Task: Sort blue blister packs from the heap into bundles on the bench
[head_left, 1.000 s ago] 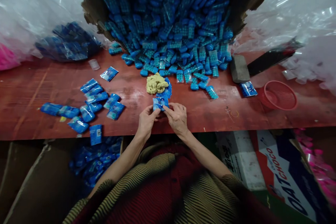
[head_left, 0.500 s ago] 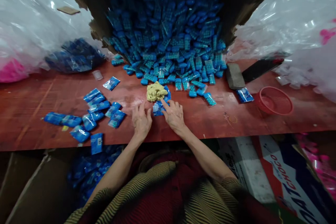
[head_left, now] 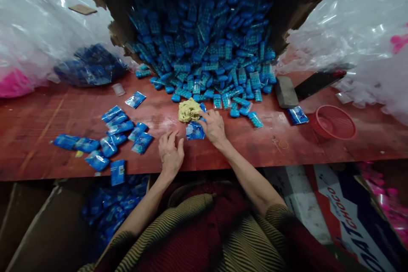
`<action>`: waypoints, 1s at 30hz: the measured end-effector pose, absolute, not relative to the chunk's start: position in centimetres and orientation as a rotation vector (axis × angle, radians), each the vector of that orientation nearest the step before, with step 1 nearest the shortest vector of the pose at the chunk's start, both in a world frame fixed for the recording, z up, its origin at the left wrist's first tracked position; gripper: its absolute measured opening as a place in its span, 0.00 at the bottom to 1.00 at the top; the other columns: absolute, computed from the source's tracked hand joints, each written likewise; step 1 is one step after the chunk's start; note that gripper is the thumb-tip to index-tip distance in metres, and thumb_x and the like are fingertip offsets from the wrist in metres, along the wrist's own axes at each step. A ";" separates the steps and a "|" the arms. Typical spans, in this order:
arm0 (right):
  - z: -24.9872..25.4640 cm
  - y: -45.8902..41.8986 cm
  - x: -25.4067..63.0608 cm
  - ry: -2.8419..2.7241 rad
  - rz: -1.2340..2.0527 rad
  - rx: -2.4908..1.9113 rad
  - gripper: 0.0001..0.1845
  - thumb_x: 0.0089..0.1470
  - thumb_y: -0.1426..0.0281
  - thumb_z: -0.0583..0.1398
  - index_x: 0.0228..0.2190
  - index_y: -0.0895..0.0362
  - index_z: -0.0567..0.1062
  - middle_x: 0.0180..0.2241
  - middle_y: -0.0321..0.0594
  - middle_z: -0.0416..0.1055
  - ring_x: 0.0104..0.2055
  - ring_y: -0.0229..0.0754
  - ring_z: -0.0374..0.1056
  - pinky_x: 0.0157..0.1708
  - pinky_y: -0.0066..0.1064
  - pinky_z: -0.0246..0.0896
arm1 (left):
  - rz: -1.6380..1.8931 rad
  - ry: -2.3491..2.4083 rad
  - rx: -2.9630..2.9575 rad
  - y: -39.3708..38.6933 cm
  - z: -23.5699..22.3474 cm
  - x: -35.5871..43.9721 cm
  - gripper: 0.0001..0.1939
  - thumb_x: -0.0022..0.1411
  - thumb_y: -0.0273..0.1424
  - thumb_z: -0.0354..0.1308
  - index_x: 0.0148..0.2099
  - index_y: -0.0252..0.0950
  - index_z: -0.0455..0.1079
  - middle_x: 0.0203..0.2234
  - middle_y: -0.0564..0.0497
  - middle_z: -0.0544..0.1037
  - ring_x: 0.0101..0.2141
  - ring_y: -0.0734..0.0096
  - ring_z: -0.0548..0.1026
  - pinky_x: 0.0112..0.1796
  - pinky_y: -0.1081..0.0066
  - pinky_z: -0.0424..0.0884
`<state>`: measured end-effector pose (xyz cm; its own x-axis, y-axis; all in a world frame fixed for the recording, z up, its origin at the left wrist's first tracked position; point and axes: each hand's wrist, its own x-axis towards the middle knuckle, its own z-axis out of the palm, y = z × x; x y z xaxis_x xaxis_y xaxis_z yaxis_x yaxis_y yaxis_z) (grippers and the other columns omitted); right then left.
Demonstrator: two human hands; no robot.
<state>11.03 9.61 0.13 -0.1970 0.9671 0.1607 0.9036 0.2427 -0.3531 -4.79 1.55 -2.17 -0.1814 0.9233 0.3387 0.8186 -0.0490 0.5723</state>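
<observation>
My right hand (head_left: pixel 214 127) is over a blue printed packet (head_left: pixel 195 131) that lies flat on the red table. Its thumb and index finger are apart, with the fingertips at the edge of a crumpled yellow cloth (head_left: pixel 189 110). Part of another blue packet shows behind those fingers, mostly hidden. Left of the packet, my left hand (head_left: pixel 171 153) rests low over the tabletop, fingers loosely spread and holding nothing. Just beyond the cloth begins a heap of small clear containers with blue caps and blue-green contents (head_left: pixel 204 63), spilling from a torn cardboard box (head_left: pixel 121 17).
Several blue packets (head_left: pixel 121 127) lie at the left, one overhanging the front edge. To the right are a grey block (head_left: pixel 286 92), a dark long object (head_left: pixel 320 83), a single blue packet (head_left: pixel 297 115) and a red plastic basket (head_left: pixel 333 122). Clear plastic bags flank the box.
My right hand has shifted slightly up and right, uncovering more of the blue packet, and its index finger has drawn back. My left hand has moved slightly down, toward the table's front edge.
</observation>
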 end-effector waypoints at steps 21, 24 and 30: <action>-2.4 6.0 11.4 -2.183 0.183 -1.720 0.12 0.59 0.66 0.55 0.32 0.53 0.77 0.33 0.41 0.72 0.36 0.42 0.61 0.34 0.31 0.50 | 1.184 1.672 0.997 0.6 -1.7 -3.4 0.15 0.55 0.37 0.56 0.43 0.34 0.70 0.28 0.50 0.75 0.24 0.74 0.70 0.26 0.73 0.68; -1.4 5.0 11.6 -2.098 0.172 -1.595 0.12 0.59 0.65 0.55 0.35 0.52 0.78 0.34 0.40 0.73 0.35 0.41 0.61 0.35 0.31 0.51 | 1.181 1.472 0.652 1.1 -1.2 -2.8 0.25 0.47 0.38 0.63 0.46 0.33 0.67 0.29 0.51 0.74 0.21 0.78 0.69 0.19 0.77 0.64; 0.0 2.8 11.3 -1.868 0.581 -1.378 0.12 0.56 0.65 0.58 0.39 0.52 0.78 0.39 0.42 0.72 0.40 0.42 0.64 0.41 0.33 0.57 | 1.190 1.239 0.430 1.5 -0.3 -2.1 0.19 0.40 0.37 0.68 0.32 0.30 0.71 0.22 0.52 0.74 0.20 0.80 0.69 0.19 0.80 0.62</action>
<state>11.32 2.81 0.00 -0.1582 0.9441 0.2891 0.6133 0.3234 -0.7206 -2.11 1.49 -0.26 -0.1280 0.8624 -0.4898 -0.4550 0.3878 0.8016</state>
